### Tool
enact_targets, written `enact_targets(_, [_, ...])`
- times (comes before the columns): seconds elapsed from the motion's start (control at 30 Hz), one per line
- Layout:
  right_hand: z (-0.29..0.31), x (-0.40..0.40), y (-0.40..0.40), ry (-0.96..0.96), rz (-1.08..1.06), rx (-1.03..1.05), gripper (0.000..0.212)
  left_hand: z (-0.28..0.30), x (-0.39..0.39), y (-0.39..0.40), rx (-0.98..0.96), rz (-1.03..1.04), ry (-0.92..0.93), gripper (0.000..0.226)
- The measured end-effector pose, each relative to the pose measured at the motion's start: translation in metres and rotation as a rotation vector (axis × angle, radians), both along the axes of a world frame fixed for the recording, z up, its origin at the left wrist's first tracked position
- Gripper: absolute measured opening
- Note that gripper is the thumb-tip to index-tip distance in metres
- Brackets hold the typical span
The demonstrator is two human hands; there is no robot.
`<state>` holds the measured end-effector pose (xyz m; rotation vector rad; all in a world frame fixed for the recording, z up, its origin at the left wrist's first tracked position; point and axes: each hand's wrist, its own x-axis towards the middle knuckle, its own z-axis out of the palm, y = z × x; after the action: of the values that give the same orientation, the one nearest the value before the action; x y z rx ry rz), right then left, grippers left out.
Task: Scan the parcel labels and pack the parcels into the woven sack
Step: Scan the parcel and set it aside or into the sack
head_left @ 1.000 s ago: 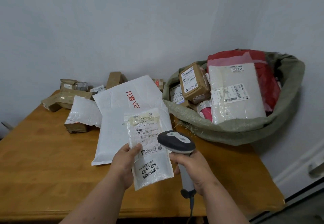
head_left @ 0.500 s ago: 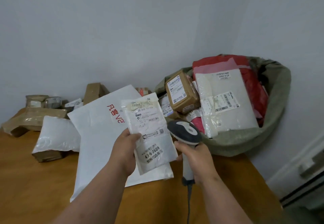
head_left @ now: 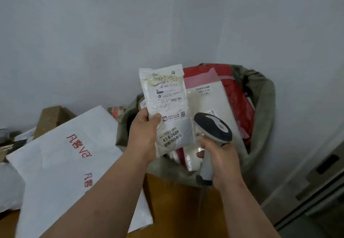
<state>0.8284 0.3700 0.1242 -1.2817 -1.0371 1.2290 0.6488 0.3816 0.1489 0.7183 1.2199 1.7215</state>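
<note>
The woven sack, already crowded with parcels, sits at three o'clock on the table. The small white parcel is pinched upright by the left hand over its mouth; the scanner is gripped by the right hand at five o'clock. Release is best made low, into a gap.

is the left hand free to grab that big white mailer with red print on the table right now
Probably not yet. The left hand already grips the small labelled parcel held over the woven sack. The big white mailer lies uncovered beside that forearm, so the path looks open once the parcel is dropped.
</note>
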Motion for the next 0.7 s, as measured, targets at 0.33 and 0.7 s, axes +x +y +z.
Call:
enact_targets(0.33, [0.025, 0.08, 0.073, 0.086, -0.083, 0.025, 0.011, 0.014, 0.118, 0.097, -0.223, -0.393, 0.563, 0.079])
enact_targets(0.7, [0.018, 0.047, 0.066, 0.035, 0.172, -0.01, 0.013, -0.001, 0.081, 0.066, -0.181, -0.299, 0.447, 0.061])
